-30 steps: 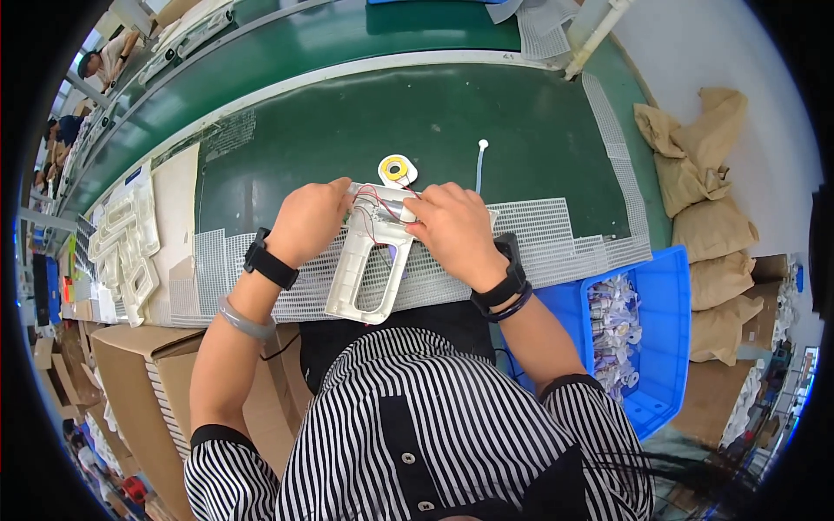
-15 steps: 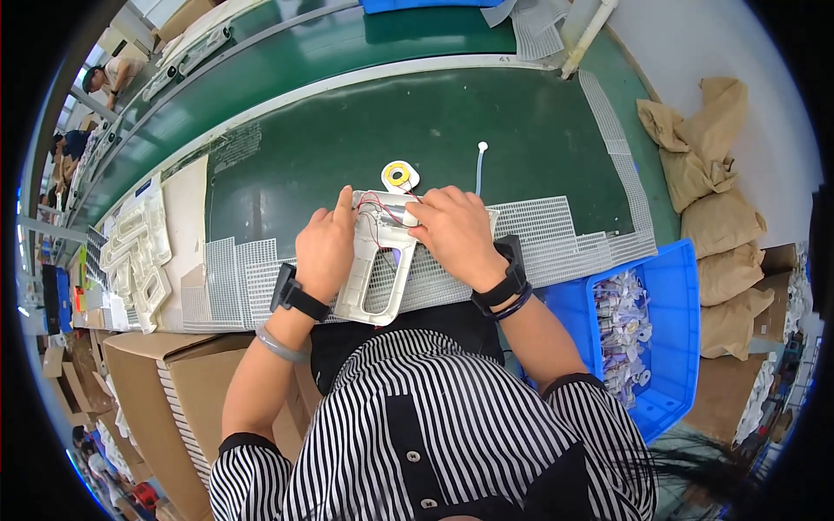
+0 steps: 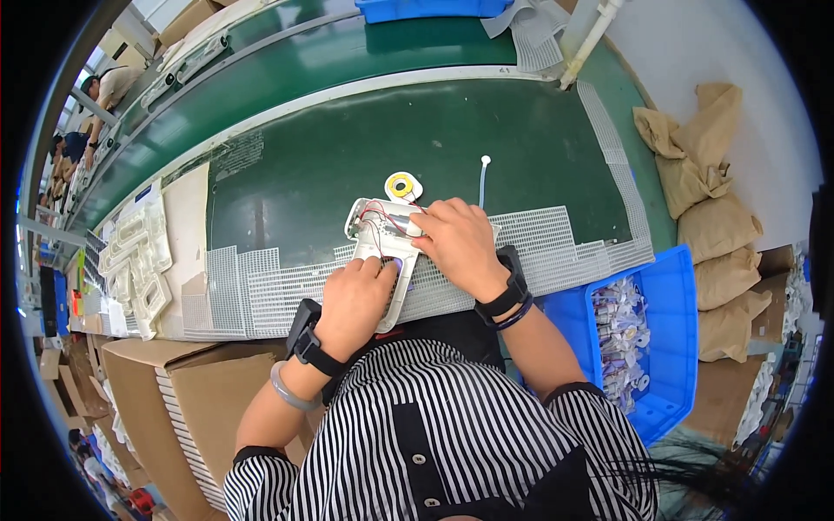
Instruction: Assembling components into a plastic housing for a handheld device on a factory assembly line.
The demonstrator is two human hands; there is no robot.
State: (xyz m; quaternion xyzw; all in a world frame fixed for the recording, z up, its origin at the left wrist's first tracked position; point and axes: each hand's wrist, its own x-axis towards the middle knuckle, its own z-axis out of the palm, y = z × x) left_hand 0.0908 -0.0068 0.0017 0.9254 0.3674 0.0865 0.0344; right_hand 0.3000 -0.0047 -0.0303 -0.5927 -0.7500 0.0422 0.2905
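Note:
A white plastic handle-shaped housing lies open side up at the near edge of the bench. My left hand is closed around its grip, fingers curled over the handle opening. The fingers of my right hand close on a pale cylindrical part at the housing's upper right; the fingertips are partly hidden. Thin red wires loop inside the head of the housing. Just beyond it rests a white disc with a yellow ring, wired toward the housing. A translucent bluish strip with a white round end lies farther right.
White shells are stacked on the left. At the right stands a blue bin of small wrapped parts. Perforated matting lines the bench's near edge. Brown sacks lean by the wall, and a cardboard box sits below left. Co-workers are far left.
My left hand has moved from the housing's upper left side down onto its grip, and its raised index finger has curled in. My right hand stays at the cylindrical part. The view has shifted slightly.

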